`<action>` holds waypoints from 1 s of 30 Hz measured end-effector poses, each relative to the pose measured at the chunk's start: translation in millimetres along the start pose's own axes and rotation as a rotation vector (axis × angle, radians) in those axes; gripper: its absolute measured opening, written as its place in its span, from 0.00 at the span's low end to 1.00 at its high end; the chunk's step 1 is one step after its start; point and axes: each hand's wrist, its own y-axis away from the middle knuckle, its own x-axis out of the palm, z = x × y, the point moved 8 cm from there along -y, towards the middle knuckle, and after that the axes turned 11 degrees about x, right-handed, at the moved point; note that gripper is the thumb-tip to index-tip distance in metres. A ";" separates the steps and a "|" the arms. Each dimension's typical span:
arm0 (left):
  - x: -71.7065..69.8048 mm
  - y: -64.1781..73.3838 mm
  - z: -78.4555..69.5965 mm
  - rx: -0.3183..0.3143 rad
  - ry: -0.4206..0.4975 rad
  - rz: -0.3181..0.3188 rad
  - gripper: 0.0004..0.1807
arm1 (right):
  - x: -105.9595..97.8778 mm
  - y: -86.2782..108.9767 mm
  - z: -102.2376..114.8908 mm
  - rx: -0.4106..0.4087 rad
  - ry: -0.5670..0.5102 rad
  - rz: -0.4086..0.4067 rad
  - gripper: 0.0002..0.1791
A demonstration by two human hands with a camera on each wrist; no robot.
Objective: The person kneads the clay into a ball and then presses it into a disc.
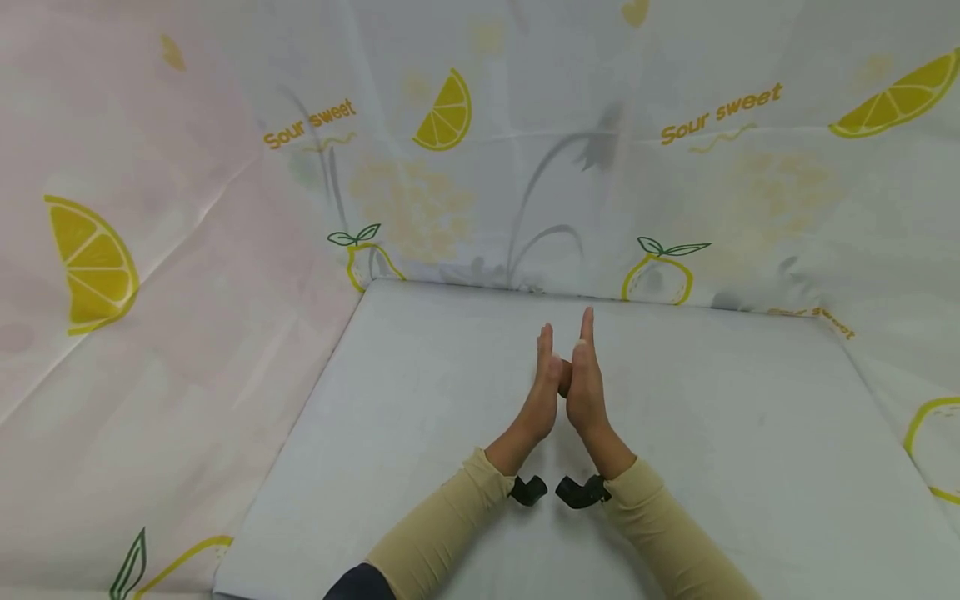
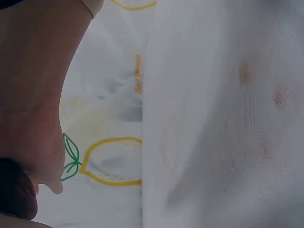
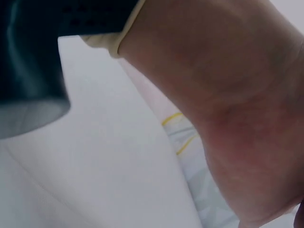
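Note:
Between the two palms sits a small, dark brown rounded thing [image 1: 565, 379], largely hidden by the hands; its exact kind cannot be told. My left hand [image 1: 542, 398] presses it from the left with fingers straight and pointing away. From the other side my right hand [image 1: 587, 393] faces it, fingers likewise straight. In the left wrist view the dark rounded thing [image 2: 20, 192] shows beside the left hand [image 2: 33, 133]. The right wrist view has mostly the wrist and heel of the right hand [image 3: 251, 152], with a dark sliver [image 3: 299, 218] at the lower right edge.
Both hands are over a white tabletop [image 1: 420, 375]. Behind it and along its sides hangs a pale lemon-print sheet [image 1: 525, 192]. Black curved camera mounts [image 1: 581, 492] stick out inward from both wrists, close to each other. Small brownish marks [image 2: 278, 99] show on the white surface.

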 end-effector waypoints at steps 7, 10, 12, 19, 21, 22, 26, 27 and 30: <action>0.1 -1.7 -1.8 0.013 -0.001 0.003 0.49 | -4.7 -2.9 -15.5 0.095 0.016 -0.019 0.33; -1.6 -3.1 -3.7 0.018 -0.007 -0.002 0.50 | -5.9 -3.2 -17.6 0.131 0.070 -0.035 0.32; -2.9 -4.1 -5.7 0.025 -0.009 -0.008 0.50 | -4.8 -1.3 -12.7 0.145 0.091 -0.030 0.31; -6.1 -4.7 -7.5 0.017 -0.013 -0.060 0.50 | 2.4 14.5 13.0 0.138 0.130 0.001 0.31; -6.7 -4.3 -6.8 0.002 -0.014 -0.085 0.50 | 4.5 17.7 16.7 0.099 0.148 0.003 0.31; -7.2 -4.3 -6.6 -0.004 -0.018 -0.100 0.50 | 5.6 19.0 17.9 0.081 0.162 0.003 0.31; -11.2 -6.4 -4.6 -0.017 -0.052 -0.158 0.50 | 11.3 23.9 21.1 0.044 0.199 -0.001 0.31; -12.6 -7.2 -3.4 -0.023 -0.061 -0.171 0.50 | 13.2 25.0 21.2 0.042 0.207 0.003 0.31; -16.1 -9.8 2.5 -0.049 -0.077 -0.196 0.51 | 18.8 28.2 20.9 0.041 0.230 0.010 0.31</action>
